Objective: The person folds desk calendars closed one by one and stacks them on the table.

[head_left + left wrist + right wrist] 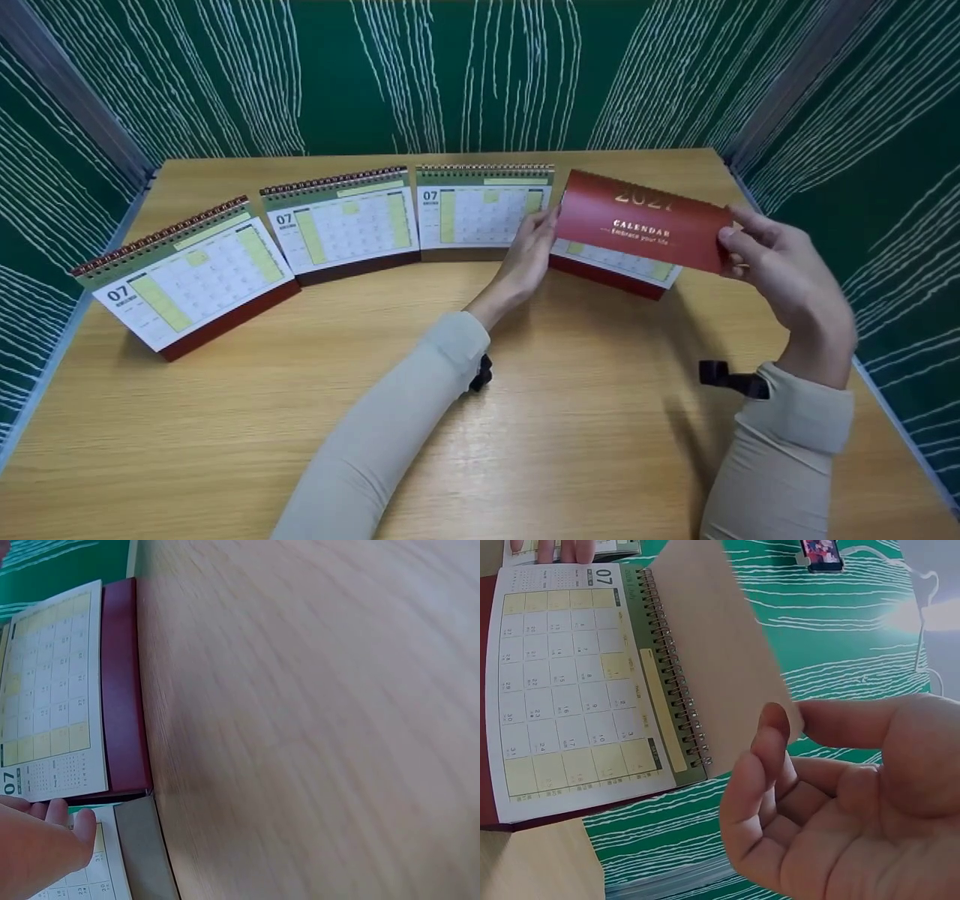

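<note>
A desk calendar with a red cover (637, 225) stands at the right end of a row, its cover lifted off the July page (570, 690). My right hand (787, 262) pinches the cover's right corner between thumb and fingers; the right wrist view shows the cover's plain inner side (720, 652) hinged on the spiral binding (671, 675). My left hand (527, 259) touches this calendar's left side, its fingers extended and partly hidden behind the edge. In the left wrist view those fingers (64, 829) lie over the corner of the neighbouring calendar.
Three more desk calendars, a left one (199, 277), a second (349, 225) and a third (484, 210), stand in a curved row, each showing 07. They rest on a wooden table (420, 420). Green panels with white lines (517, 75) surround the table's back and sides.
</note>
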Motion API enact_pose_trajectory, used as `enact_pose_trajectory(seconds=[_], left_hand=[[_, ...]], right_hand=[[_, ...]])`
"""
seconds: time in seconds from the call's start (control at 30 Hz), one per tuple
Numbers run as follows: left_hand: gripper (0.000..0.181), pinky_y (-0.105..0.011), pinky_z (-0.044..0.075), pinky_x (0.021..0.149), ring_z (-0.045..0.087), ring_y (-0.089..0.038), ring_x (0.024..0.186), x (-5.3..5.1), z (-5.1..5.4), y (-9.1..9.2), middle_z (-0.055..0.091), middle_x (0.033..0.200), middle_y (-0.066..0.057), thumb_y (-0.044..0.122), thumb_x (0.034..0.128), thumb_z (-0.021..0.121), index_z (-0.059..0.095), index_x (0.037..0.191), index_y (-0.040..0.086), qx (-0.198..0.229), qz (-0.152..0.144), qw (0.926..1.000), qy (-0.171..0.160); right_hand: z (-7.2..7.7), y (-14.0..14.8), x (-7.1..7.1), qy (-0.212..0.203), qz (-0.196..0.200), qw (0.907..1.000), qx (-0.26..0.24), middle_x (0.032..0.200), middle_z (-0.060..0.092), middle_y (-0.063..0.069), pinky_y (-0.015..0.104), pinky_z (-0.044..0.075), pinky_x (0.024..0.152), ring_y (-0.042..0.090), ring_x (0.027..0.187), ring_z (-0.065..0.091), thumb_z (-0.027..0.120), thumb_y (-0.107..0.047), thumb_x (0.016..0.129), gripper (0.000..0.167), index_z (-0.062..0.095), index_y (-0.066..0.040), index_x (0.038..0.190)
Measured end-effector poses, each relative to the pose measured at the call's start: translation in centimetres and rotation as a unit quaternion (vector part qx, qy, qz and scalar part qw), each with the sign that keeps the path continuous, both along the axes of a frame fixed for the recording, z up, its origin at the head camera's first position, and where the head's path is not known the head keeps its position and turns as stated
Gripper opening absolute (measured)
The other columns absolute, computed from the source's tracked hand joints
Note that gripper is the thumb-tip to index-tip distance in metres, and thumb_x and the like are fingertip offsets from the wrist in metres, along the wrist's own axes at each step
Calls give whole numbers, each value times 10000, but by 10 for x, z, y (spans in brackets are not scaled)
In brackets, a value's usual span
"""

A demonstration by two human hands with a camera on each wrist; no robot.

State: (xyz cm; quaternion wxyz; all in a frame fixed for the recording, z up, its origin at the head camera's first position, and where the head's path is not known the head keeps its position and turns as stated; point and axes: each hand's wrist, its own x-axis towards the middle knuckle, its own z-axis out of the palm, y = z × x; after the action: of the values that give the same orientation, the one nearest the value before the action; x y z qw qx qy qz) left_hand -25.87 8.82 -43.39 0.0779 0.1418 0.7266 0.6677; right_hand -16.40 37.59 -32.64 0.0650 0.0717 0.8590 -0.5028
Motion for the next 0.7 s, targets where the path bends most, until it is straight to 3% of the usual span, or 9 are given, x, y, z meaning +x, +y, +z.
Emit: enact_pose_trajectory(seconds=[0.2,0.5,0.7], left_hand=[[585,-326,310,1255,400,-193,1514,0,1,1,430,1620,-37,454,1159,302,394,1629,118,-29,67,10000,6],[571,-302,275,1263,356,-180,1534,-1,1,-2,406,1641,-32,423,1166,282,387,1651,140,-292,26,9994,157],[576,-294,304,1244,390,-192,1510,-3,2,-5,447,1620,-60,412,1161,304,428,1615,79,-352,57,9993,97]], right_hand=[[-4,1,-1,10,54,9994,339,1555,454,116,165,551,947,150,1142,629,546,-529,1057,855,109,-216,1722],[-7,5,-5,-88,305,9981,525,1300,578,80,198,573,869,152,1002,620,545,-430,1100,809,88,-199,1726],[-9,5,-7,-19,394,9975,593,1366,571,143,193,577,870,150,991,639,533,-426,1106,809,67,-195,1726]])
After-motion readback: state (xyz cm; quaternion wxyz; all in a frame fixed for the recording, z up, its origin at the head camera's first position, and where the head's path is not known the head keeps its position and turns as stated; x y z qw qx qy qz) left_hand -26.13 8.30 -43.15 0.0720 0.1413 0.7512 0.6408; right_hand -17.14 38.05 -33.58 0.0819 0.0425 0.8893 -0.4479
